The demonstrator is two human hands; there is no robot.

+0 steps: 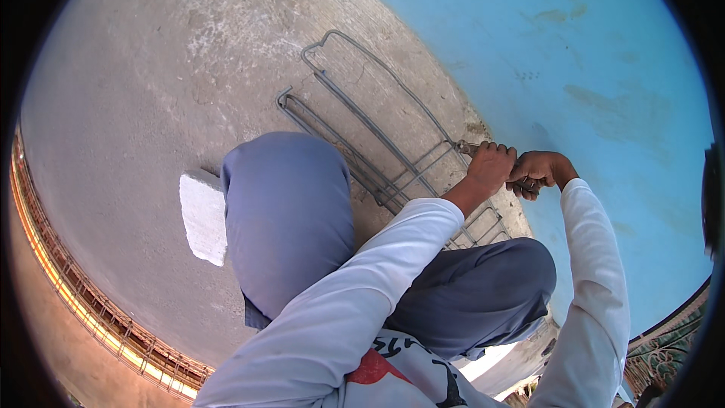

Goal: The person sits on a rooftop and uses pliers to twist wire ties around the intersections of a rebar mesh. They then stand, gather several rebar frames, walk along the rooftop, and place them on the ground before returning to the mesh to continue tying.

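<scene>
A: Nearest in view: both knees drawn up in grey-blue trousers, white sleeves reaching out over them. The person squats low beside the rebar frame (377, 136), probably to keep the joint within arm's reach.

B: Hands?

A: Left hand (491, 168) fisted around a tool handle (466, 148) at the frame's right-hand corner. Right hand (538, 172) closed too, just beside the left and touching it, gripping something small and dark; can't tell what. Held close together, likely for leverage on one spot.

B: And the frame itself?

A: Flat on the concrete floor (151, 91), bent steel bars running away up-left from the hands. A white block (202, 215) sits left of the frame, beside the left knee. Right of the frame, a blue wall (574, 53).
</scene>
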